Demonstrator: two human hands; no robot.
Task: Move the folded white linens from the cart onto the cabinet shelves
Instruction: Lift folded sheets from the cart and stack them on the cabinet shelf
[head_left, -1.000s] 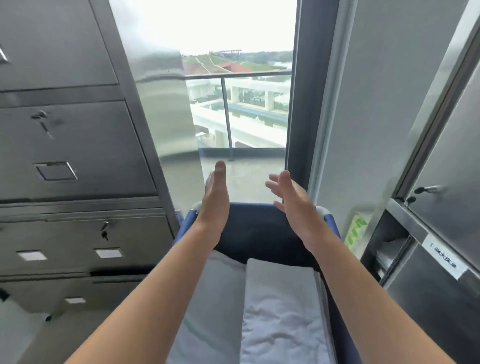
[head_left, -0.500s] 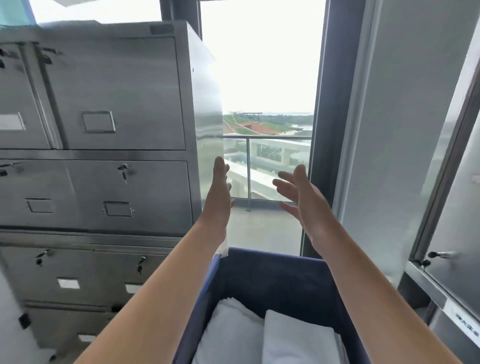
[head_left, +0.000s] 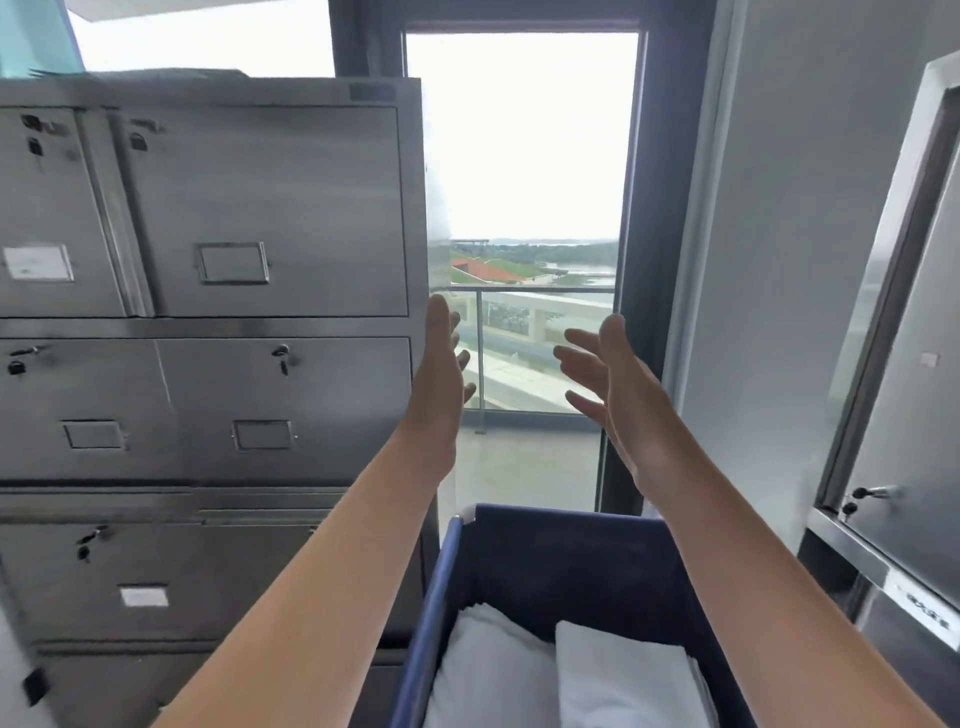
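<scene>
Steel cabinet (head_left: 260, 208) left, window ahead. Our left hand (head_left: 436, 379) and right hand (head_left: 618, 395) hover empty, fingers straight, palms facing (pre-grasp width?), above cart (head_left: 571, 561); linens (head_left: 618, 675) untouched.

Blue cart (head_left: 566, 566) holds two folded white linens (head_left: 623, 675) lying side by side

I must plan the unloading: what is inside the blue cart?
Two stacks of folded white linens lie side by side in the blue cart: left stack, right stack. The cart's floor beneath them is hidden.
</scene>
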